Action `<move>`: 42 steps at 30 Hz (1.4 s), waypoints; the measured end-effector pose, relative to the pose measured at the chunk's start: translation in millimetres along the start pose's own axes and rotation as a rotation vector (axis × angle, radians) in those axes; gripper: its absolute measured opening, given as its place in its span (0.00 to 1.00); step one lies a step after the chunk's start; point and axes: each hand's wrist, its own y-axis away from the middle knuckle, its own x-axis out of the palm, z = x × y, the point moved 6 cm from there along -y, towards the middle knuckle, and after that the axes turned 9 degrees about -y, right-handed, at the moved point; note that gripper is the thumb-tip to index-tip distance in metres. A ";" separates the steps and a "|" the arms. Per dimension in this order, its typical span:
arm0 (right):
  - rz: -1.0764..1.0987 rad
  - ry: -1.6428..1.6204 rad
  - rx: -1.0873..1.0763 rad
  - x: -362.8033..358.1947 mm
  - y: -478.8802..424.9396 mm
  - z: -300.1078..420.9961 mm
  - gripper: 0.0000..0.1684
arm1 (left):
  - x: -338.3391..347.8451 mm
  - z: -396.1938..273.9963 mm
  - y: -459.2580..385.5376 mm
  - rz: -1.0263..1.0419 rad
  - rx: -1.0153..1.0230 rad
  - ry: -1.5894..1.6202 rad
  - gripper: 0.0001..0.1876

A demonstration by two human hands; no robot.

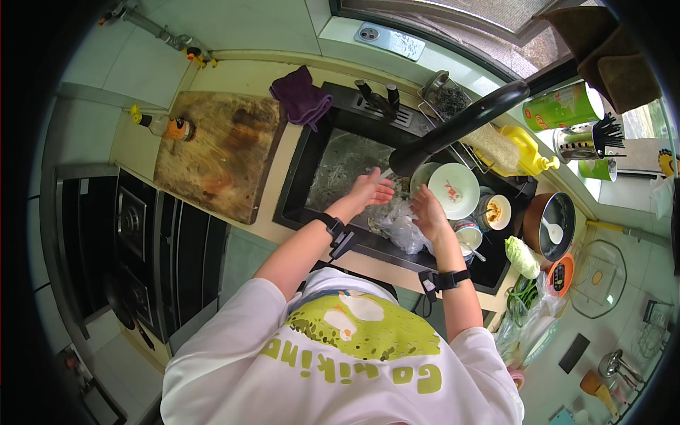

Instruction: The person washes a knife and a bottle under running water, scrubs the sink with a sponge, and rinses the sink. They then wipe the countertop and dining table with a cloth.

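My left hand [372,189] is under the stream from the black faucet [411,159], fingers apart and palm turned inward, holding nothing. Facing it, my right hand [429,212] is spread beside the white bowl [454,190] and just above a crumpled clear plastic bag [402,228]. Whether its fingertips touch the bowls is hard to tell. Both hands are over the dark sink [340,175], whose bottom is wet. To the right of the bowls stand a cup with orange residue [497,212] and a patterned bowl with a spoon [468,235].
A wooden cutting board [218,154] with a bottle [178,129] lies left of the sink, near a purple cloth [303,98]. A knife holder [380,101] and a yellow detergent bottle [523,151] stand behind. At right are a brown pan [536,226] and a cabbage [521,257].
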 end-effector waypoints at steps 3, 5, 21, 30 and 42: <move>-0.064 -0.025 -0.054 -35.0 4.0 12.0 0.54 | 0.3 -2.0 -6.2 -0.041 -0.034 -0.117 0.32; -0.155 0.003 -0.123 -41.2 13.4 35.8 0.51 | -6.7 4.1 -13.4 -0.050 -0.006 -0.091 0.26; -0.245 0.243 -0.483 -94.7 -4.4 151.3 0.36 | 12.1 -11.9 -17.8 -0.144 0.127 0.396 0.15; -0.076 0.273 -0.360 -79.5 -27.6 119.2 0.35 | 3.2 -9.7 -3.4 -0.397 -0.021 0.001 0.30; 0.107 0.379 -0.325 97.2 -66.3 3.3 0.31 | -11.7 17.9 -5.7 -0.385 0.101 0.267 0.20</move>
